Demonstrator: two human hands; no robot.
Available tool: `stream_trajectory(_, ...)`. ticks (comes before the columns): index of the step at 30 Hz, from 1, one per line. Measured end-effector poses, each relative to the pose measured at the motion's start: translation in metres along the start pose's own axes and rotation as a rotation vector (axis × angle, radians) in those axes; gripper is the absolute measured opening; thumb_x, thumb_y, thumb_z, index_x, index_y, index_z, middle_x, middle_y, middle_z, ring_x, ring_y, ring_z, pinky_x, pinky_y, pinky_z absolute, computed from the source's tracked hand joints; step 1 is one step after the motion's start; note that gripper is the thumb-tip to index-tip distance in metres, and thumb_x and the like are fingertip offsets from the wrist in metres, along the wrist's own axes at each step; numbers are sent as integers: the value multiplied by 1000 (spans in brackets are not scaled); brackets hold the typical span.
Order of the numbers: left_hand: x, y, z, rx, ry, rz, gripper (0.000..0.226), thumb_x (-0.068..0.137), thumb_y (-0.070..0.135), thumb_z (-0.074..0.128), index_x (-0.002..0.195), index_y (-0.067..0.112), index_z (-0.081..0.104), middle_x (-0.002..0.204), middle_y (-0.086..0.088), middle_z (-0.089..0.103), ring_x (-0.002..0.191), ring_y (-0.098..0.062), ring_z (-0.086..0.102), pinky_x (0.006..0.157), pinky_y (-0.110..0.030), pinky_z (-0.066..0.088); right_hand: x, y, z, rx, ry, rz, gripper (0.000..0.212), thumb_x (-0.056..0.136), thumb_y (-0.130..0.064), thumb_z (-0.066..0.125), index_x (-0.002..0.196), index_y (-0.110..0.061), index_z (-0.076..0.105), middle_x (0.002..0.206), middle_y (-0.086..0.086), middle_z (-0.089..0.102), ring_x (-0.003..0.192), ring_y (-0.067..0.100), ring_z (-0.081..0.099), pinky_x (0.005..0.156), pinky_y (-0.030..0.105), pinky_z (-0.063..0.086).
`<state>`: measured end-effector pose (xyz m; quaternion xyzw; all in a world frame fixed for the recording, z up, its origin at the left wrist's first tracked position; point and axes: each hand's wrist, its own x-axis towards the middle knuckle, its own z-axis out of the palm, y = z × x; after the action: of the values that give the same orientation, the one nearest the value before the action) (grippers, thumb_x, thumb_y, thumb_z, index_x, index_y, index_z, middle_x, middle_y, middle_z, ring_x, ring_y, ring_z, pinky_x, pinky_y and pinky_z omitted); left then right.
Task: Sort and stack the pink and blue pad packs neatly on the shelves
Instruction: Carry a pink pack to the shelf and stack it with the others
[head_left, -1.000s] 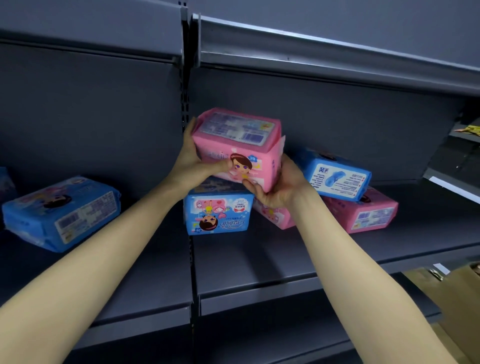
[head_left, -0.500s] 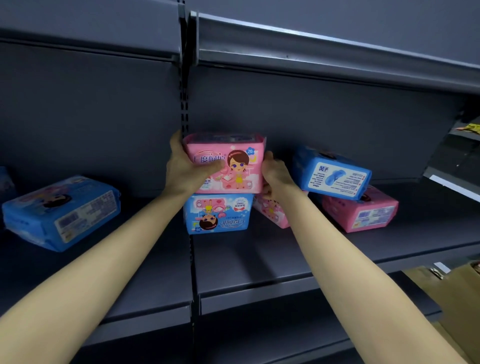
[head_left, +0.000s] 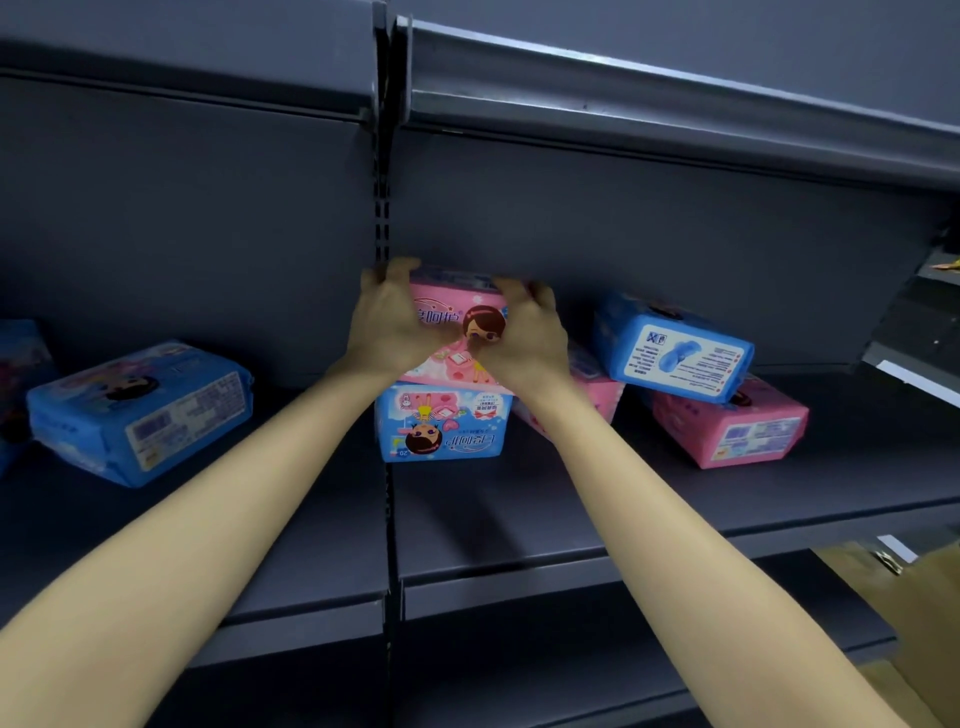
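1. Nearest, two bare forearms reach up from the bottom corners and over the front lip of the shelf (head_left: 519, 525). A cardboard box (head_left: 924, 613) shows at the lower right, below that shelf.
2. Near the middle of the shelf, the centre blue pack (head_left: 441, 428) stands on its long edge with its print upside down.
3. The top pink pack (head_left: 452, 332) sits directly on it, touching, with its printed front facing the camera.
4. The left hand (head_left: 387, 325) grips that pink pack's left end, fingers curled over the top corner.
5. The right hand (head_left: 524, 338) grips its right end the same way, fingers hooked over the top edge.
6. Well apart to the left, the left blue pack (head_left: 140, 410) lies flat.
7. Just behind the right wrist, a hidden pink pack (head_left: 592, 389) peeks out. Farther right, the tilted blue pack (head_left: 675, 351) leans on the right pink pack (head_left: 732, 428).
8. Farthest back is the dark back panel (head_left: 623, 234), with the upper shelf (head_left: 623, 98) above.
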<state>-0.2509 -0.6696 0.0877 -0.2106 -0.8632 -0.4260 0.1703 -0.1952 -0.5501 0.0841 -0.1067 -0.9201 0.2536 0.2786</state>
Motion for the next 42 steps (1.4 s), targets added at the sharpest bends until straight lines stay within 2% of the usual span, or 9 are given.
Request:
stream_trajectory(5,-8,4,-5,31,24,11,73,69,18,79,132,12,45,132,-15,39,114,-30,49,84,-19,32,-2,-3,-1,-47,43,-22,63,79,-25,71,136,-21,45,136,11,38,115,37,52,94,37,44)
stream_trajectory(12,-22,1,-21,64,96,-9,73,66,20,81,132,16,48,133,-12,40,115,-28,49,93,-24,36,-11,-16,-1,-26,46,-59,60,77,-27,74,131,-20,50,137,10,38,113,36,54,95,35,43)
stream_trajectory(18,-32,-4,-39,57,165,-43,71,66,19,82,130,16,51,134,-10,39,117,-26,47,94,-20,33,-17,-36,4,35,32,-70,63,78,-22,72,135,-18,45,138,11,38,116,34,53,96,34,41)
stream_trajectory(24,-49,-15,-64,102,190,-97,70,66,19,82,129,16,52,132,-10,38,117,-25,47,95,-21,34,-29,-60,14,55,-15,-118,60,80,-24,69,135,-18,46,136,10,40,114,31,54,91,30,41)
stream_trajectory(30,-78,-30,-101,239,138,-188,73,67,25,80,133,15,49,133,-13,38,120,-29,46,101,-29,35,-52,-91,33,10,-90,-213,59,79,-25,68,133,-16,47,131,12,42,109,35,54,88,33,43)
stream_trajectory(35,-115,-46,-121,421,73,-241,65,69,27,77,127,11,53,125,-16,46,114,-33,49,88,-35,42,-85,-113,50,-100,-177,-329,53,81,-20,65,130,-15,49,126,15,43,104,38,55,81,33,45)
stream_trajectory(42,-178,-58,-129,431,45,-358,63,77,23,72,134,12,48,137,-13,39,117,-35,48,95,-37,40,-138,-118,62,-64,-321,-391,46,84,-21,63,127,-10,49,125,16,43,106,36,52,81,32,41)
